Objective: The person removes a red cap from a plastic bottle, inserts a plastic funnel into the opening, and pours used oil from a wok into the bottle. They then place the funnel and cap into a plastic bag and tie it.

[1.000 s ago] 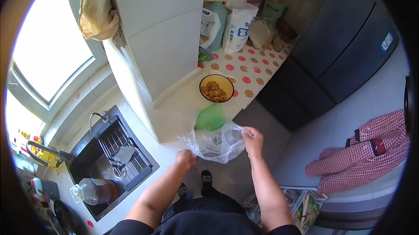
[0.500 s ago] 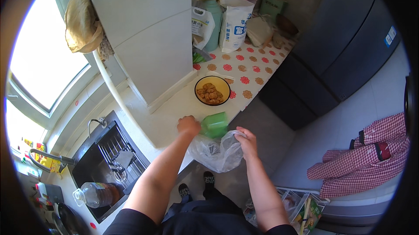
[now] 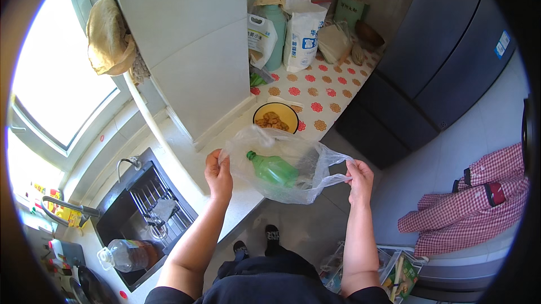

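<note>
A thin clear plastic bag (image 3: 301,194) hangs stretched between my hands over the counter's front edge. Its left edge is pinched in my left hand (image 3: 218,179). Closed around a handle loop at the other side is my right hand (image 3: 359,181). Inside the bag lies an empty-looking green plastic bottle (image 3: 274,169), tilted, its capped neck toward the upper left. Just behind the bag stands a yellow bowl with a dark rim (image 3: 288,112), holding brown food pieces (image 3: 271,120); the bag hides its front part.
To the left is a dark sink (image 3: 183,205) with a rack and a large plastic jug (image 3: 127,255). Sacks, including a white one (image 3: 302,39), and a green flask (image 3: 276,30) stand at the back. A dark refrigerator (image 3: 417,61) rises on the right. A crate (image 3: 389,264) sits below.
The green bottle, earlier by my left hand at the bag's mouth, now lies inside the bag. My left hand has taken hold of the bag's edge, and my hands have spread apart.
</note>
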Demonstrator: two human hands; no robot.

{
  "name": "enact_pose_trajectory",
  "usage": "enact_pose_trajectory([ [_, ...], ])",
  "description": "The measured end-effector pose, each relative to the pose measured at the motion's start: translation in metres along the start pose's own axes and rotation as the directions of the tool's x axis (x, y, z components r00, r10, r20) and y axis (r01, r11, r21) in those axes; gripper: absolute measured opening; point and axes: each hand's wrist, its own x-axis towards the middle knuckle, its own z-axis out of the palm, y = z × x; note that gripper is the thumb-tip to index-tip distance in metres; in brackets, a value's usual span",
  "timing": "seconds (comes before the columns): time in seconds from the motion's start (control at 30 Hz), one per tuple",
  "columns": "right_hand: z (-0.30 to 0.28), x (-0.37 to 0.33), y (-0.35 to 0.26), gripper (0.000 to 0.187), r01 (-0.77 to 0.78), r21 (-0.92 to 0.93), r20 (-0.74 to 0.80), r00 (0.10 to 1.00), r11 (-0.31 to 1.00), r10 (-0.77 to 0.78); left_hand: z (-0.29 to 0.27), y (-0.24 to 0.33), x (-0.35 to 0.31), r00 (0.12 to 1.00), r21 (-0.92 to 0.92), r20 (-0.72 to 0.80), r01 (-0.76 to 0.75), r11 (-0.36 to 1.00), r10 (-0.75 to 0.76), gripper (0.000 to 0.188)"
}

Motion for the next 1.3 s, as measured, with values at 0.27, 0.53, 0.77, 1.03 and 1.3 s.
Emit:
enact_pose_trajectory([
  [0.27,0.053,-0.06,-0.032,0.016,0.113,0.081,0.092,0.988,0.99,-0.12,0.006,0.08,-0.04,0.923,-0.143,0.291,0.302,0.942,-0.252,0.026],
  [0.53,0.052,-0.115,-0.033,0.039,0.168,0.347,0.286,0.918,0.923,-0.275,0.002,0.089,-0.071,0.806,-0.147,0.534,0.386,0.911,-0.256,0.014],
  [0.77,-0.003,-0.169,0.018,0.074,0.135,0.137,0.112,0.982,0.981,-0.151,-0.001,0.067,-0.114,0.471,-0.274,0.807,0.833,0.481,-0.355,0.012],
  [1.03,-0.039,-0.241,0.048,0.111,0.154,0.042,0.212,0.964,0.987,-0.159,0.009,0.076,-0.186,-0.058,0.12,0.898,0.986,0.117,-0.437,0.015],
  [1.3,-0.059,-0.281,0.044,0.04,0.277,-0.335,0.02,0.958,0.901,-0.288,0.015,0.107,-0.221,0.214,0.239,0.905,0.458,0.856,-0.367,0.025],
])
